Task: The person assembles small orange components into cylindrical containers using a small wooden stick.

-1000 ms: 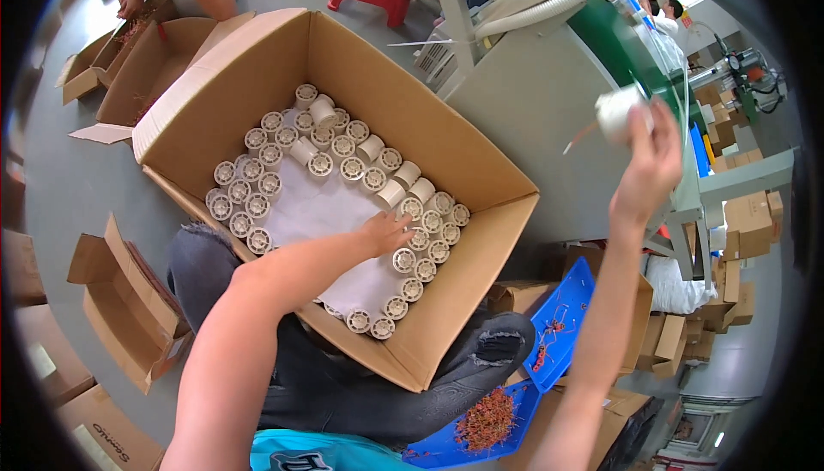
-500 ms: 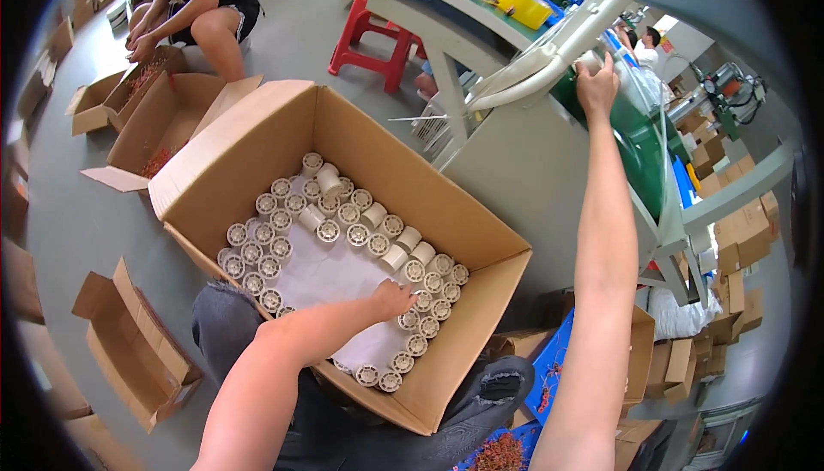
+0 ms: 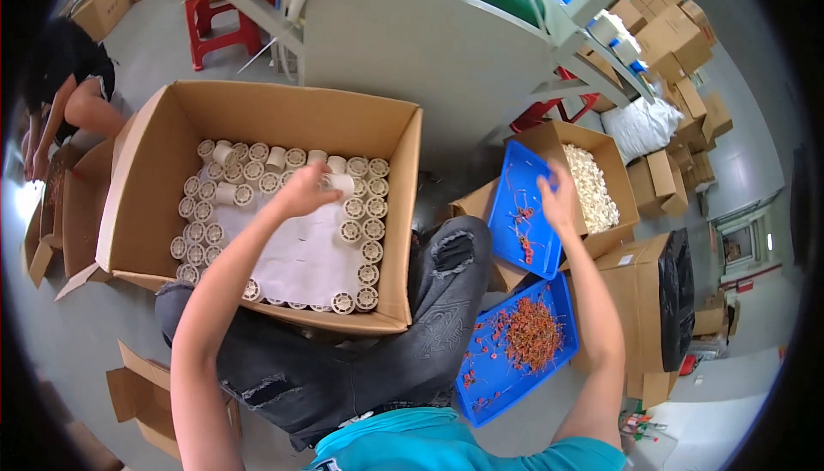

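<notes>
A large open cardboard box stands in front of my knees. White plastic cylinders with slotted round ends line its sides, around a white sheet on the bottom. My left hand reaches over the far part of the box. Its thumb and finger are at one end of a white cylinder lying on its side; a little blur softens the grip. Out to the right, my right hand hangs above a blue tray, its fingers apart and holding nothing. That tray carries a few red parts with thin wires.
Beside the upper tray is a box of small cream-coloured pieces. A lower blue tray holds a heap of red wired parts. A machine bench stands beyond the box. At far left a person crouches by open cartons.
The view has swung right. My right hand has come down from the bench to the blue tray. My left hand has moved from the box's near right part to its far side.
</notes>
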### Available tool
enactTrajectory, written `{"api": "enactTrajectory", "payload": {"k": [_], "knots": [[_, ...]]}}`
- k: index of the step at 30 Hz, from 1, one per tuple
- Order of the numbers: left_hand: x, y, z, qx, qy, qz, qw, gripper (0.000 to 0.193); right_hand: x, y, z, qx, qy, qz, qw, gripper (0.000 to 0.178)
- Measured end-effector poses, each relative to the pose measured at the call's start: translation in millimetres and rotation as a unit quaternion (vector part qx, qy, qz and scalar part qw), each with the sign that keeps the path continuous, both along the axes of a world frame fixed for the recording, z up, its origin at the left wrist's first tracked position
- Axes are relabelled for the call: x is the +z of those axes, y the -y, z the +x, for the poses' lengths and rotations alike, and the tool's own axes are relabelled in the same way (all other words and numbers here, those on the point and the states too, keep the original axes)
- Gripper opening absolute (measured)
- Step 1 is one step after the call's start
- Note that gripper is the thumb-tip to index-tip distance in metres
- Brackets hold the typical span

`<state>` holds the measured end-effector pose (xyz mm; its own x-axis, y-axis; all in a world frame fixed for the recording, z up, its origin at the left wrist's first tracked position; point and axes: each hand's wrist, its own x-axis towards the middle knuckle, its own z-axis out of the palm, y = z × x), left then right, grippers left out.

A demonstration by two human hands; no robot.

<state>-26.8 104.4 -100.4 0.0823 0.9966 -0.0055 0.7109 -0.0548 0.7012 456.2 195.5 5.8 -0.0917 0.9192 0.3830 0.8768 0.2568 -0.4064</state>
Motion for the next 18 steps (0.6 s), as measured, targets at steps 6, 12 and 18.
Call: {"api": "enactTrajectory", "payload": {"k": [6, 12, 18], "knots": [[63.5, 42.4, 19.6, 0.077, 0.423, -0.119, 0.895, 0.059, -85.9, 62.1, 119.3, -0.178, -0.058, -0.242, 0.952, 0.024], [69.6, 78.8, 30.8, 0.074, 0.520, -0.126, 0.842, 0.053, -96.0, 89.0, 87.1, -0.160, 0.059, -0.187, 0.967, 0.030], [59.2, 82.0, 32.5, 0.075, 0.557, -0.099, 0.821, 0.056, -71.3, 93.2, 80.4, -0.232, 0.001, -0.100, 0.968, 0.019]]}}
